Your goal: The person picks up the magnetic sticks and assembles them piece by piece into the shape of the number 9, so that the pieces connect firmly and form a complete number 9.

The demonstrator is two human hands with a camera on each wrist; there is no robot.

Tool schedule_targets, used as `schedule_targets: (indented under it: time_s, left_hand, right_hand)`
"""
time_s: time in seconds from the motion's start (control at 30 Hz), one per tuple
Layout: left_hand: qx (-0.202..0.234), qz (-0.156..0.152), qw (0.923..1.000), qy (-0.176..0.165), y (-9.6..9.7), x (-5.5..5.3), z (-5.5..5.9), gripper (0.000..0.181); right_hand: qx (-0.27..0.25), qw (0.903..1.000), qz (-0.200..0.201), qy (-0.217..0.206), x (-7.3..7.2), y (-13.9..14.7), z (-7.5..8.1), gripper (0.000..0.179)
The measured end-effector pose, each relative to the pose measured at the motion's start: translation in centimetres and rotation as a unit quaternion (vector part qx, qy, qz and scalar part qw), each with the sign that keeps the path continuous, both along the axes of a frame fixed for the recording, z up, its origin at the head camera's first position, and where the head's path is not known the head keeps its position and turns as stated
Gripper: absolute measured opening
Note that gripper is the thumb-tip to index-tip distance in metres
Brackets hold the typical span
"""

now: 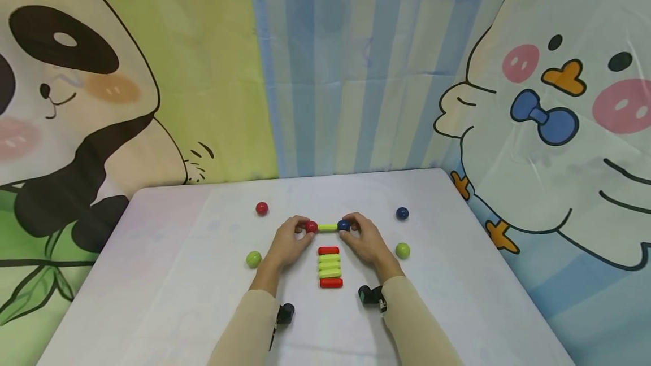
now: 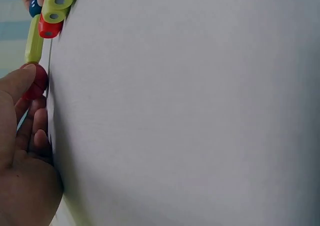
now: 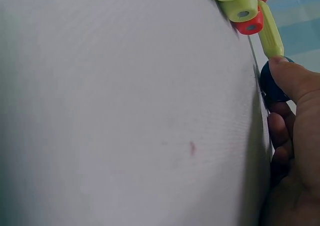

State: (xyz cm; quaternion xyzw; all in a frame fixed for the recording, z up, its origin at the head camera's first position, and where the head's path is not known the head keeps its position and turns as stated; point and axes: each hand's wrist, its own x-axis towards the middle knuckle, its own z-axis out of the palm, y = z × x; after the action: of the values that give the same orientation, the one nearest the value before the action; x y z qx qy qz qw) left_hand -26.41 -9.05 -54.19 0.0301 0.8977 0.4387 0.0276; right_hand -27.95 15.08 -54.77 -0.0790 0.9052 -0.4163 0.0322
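My left hand [image 1: 291, 243] pinches a red ball [image 1: 311, 227] between thumb and fingers. A dark blue ball [image 1: 343, 225] is pinched the same way by my right hand [image 1: 367, 242]. Between the two balls runs a yellow-green rod [image 1: 328, 227], one end meeting each ball. In the left wrist view the thumb presses on the red ball [image 2: 37, 82], and the right wrist view has the other thumb on the blue ball [image 3: 272, 82]. Nearer me lies a column of short rods: a red rod [image 1: 328, 251] at the far end, several yellow-green rods [image 1: 329, 265], and another red rod [image 1: 331, 283].
Loose balls lie around the hands on the white table [image 1: 168, 275]: a red ball [image 1: 261, 208] and a green ball [image 1: 253, 259] to the left, a blue ball [image 1: 402, 213] and a green ball [image 1: 403, 250] to the right. A cartoon-printed curtain [image 1: 356, 72] hangs behind.
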Motion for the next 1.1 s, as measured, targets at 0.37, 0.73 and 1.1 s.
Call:
schedule_targets:
  time_s: [0.37, 0.73, 1.1]
  left_hand:
    - [-0.003, 0.015, 0.9999, 0.008, 0.4, -0.4, -0.6, 0.044]
    - [-0.018, 0.048, 0.9977, 0.043, 1.6, 0.1, -1.1, 0.043]
    - [-0.008, 0.044, 0.9975, 0.055, 1.2, 0.6, -0.9, 0.051]
  right_hand:
    - [0.06, 0.9928, 0.085, 0.059, -1.7, 0.3, 0.5, 0.045]
    - [0.052, 0.9947, 0.067, 0.059, -2.0, 0.9, 0.0, 0.043]
    - [-0.012, 0.9991, 0.037, 0.014, -1.7, 0.5, 0.1, 0.039]
